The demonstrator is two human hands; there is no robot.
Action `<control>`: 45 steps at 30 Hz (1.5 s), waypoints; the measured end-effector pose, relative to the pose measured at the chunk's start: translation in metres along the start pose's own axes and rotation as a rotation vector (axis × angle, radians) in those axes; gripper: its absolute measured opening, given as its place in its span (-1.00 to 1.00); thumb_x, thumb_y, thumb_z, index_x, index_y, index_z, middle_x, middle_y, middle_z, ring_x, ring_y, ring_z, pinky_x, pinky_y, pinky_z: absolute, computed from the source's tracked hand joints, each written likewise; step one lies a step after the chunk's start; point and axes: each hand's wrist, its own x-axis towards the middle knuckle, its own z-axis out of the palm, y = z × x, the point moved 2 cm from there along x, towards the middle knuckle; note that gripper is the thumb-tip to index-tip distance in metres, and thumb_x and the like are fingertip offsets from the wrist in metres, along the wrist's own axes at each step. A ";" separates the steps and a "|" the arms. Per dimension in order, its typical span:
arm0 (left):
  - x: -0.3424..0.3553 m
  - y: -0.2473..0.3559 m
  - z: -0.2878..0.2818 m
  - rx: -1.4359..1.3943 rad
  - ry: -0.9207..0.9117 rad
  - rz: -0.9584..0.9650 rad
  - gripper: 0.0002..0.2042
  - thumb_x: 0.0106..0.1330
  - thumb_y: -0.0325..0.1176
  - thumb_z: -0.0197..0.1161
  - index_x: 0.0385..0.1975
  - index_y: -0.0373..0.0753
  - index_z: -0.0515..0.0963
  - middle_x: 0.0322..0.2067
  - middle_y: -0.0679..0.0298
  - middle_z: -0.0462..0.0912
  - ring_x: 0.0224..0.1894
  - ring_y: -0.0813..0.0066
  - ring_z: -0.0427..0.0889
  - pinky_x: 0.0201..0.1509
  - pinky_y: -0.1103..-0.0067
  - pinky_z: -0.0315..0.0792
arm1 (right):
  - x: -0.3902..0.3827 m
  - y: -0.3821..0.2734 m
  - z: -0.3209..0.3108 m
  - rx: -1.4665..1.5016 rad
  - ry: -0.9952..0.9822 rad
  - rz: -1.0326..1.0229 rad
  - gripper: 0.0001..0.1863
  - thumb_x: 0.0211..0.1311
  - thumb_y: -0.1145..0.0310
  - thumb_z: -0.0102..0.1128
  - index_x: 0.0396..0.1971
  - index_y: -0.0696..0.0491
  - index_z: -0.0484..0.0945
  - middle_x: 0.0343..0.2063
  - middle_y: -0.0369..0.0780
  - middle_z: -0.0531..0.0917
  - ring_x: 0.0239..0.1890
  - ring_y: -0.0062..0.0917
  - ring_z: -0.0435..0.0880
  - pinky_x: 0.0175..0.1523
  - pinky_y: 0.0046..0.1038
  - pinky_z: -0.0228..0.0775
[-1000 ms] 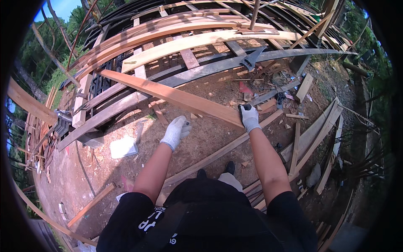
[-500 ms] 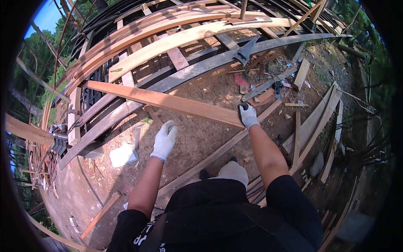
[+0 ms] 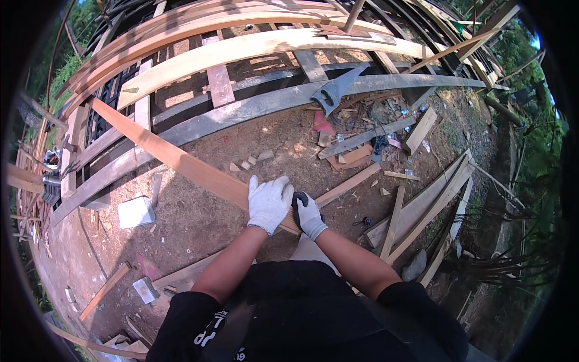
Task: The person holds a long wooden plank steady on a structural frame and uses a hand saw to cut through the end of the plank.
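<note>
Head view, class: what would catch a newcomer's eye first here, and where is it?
First the long reddish plank, slanting from upper left down to the centre, where the left hand and right hand, both in white gloves, grip its near end. Behind it, pale curved boards arch across the top, above scattered offcuts on bare dirt.

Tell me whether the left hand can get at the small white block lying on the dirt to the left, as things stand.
Probably not without letting go: the left hand rests on the reddish plank, while the white block lies well off to the left. Only bare dirt lies between, so the way looks free.
</note>
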 end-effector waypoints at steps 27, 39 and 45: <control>-0.073 0.022 -0.014 0.402 0.387 -0.636 -0.34 0.07 -0.25 0.40 0.25 -0.23 0.40 0.18 -0.01 0.44 0.32 -0.09 0.34 0.44 0.04 0.14 | 0.390 -0.057 -0.151 -1.104 -0.076 -0.284 0.15 -0.02 -0.13 0.50 0.49 0.10 0.11 0.31 0.05 0.39 0.33 -0.04 0.40 0.37 -0.11 0.31; -0.132 0.061 0.049 0.332 0.990 -1.750 -0.50 0.38 0.08 0.17 0.01 -0.26 0.58 -0.16 -0.09 0.69 -0.07 -0.08 0.67 0.05 0.14 0.50 | 0.402 -0.050 -0.139 -1.444 -0.525 -0.488 0.26 0.01 0.00 0.50 0.56 0.10 -0.18 0.13 -0.01 0.63 0.16 -0.25 0.66 0.24 -0.26 0.51; -0.151 0.051 0.087 0.245 1.442 -1.842 -0.56 0.52 -0.04 -0.05 -0.14 -0.32 0.63 -0.18 -0.15 0.68 -0.09 -0.19 0.64 0.08 0.10 0.46 | 0.390 -0.072 -0.172 -0.980 -0.508 -0.695 0.03 0.06 0.30 0.40 0.51 0.13 0.03 0.21 0.09 0.54 0.23 -0.12 0.58 0.32 -0.21 0.43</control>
